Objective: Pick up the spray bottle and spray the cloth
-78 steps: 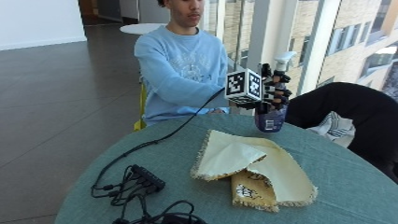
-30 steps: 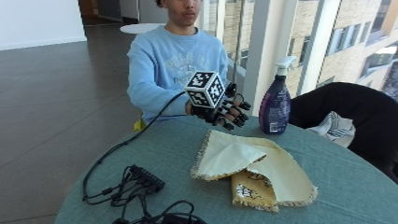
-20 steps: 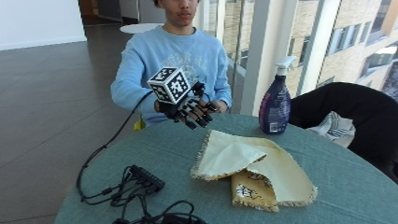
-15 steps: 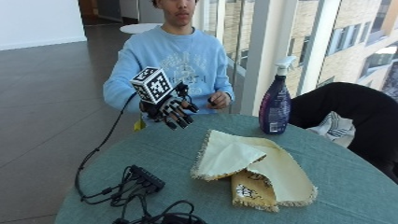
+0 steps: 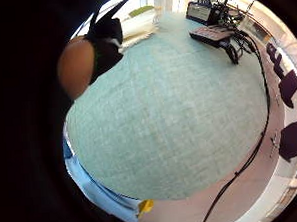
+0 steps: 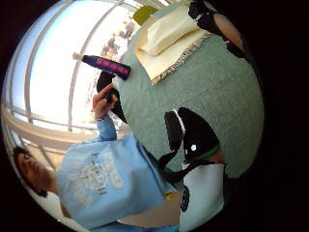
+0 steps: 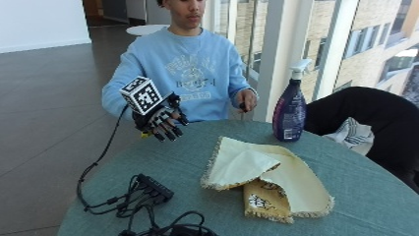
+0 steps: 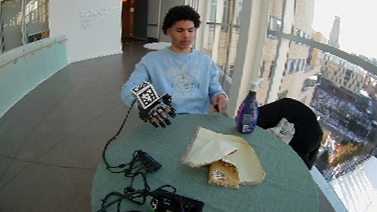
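The gloved right hand (image 7: 162, 123) is hovering above the edge of the round green table (image 7: 196, 162), well apart from the cloth, fingers (image 7: 171, 131) spread, hanging down and holding nothing. The spray bottle (image 7: 289, 109) is standing upright just beyond the cloth (image 7: 262, 177), near the window. The cloth is lying folded mid-table, and the bare hand (image 7: 245, 99) is pinching a small dark object.
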`<control>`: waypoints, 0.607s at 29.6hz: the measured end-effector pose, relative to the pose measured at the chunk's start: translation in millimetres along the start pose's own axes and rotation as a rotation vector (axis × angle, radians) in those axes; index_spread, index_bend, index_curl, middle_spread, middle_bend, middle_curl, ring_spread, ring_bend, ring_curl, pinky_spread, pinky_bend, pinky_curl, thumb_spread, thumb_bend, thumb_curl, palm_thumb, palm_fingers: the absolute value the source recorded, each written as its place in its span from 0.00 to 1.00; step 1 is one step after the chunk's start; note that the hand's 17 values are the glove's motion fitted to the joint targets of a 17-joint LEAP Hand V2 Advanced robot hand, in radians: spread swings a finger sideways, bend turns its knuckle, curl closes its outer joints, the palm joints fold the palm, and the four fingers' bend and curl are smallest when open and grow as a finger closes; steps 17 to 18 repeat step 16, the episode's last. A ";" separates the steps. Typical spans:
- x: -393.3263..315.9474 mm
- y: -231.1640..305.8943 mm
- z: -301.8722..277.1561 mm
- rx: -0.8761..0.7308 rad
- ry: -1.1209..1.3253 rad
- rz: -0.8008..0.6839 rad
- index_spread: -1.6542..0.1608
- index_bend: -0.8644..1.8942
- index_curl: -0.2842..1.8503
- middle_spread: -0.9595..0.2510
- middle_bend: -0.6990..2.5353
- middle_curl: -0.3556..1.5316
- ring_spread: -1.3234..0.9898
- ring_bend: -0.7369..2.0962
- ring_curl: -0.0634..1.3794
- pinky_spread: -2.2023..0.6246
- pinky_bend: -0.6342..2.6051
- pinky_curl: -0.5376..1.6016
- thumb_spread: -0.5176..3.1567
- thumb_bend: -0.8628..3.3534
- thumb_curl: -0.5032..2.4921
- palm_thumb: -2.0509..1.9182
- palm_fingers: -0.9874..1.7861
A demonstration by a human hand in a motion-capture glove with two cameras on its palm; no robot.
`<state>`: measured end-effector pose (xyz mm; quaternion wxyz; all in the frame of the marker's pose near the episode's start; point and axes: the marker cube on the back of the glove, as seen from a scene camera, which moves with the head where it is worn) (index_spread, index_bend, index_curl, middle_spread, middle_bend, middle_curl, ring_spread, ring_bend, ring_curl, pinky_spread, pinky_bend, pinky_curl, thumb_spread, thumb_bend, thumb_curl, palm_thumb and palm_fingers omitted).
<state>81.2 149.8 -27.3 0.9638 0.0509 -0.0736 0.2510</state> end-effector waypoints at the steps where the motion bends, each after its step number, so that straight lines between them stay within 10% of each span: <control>1: 0.9 1.3 1.0 0.000 0.006 -0.001 0.70 0.36 0.24 0.73 0.31 0.41 0.57 0.39 0.27 0.85 0.28 0.40 0.45 0.20 0.31 0.70 0.59; 18: 1.2 5.1 12.3 -0.010 0.013 -0.007 0.70 0.35 0.24 0.73 0.32 0.41 0.57 0.39 0.28 0.86 0.27 0.41 0.46 0.20 0.30 0.70 0.59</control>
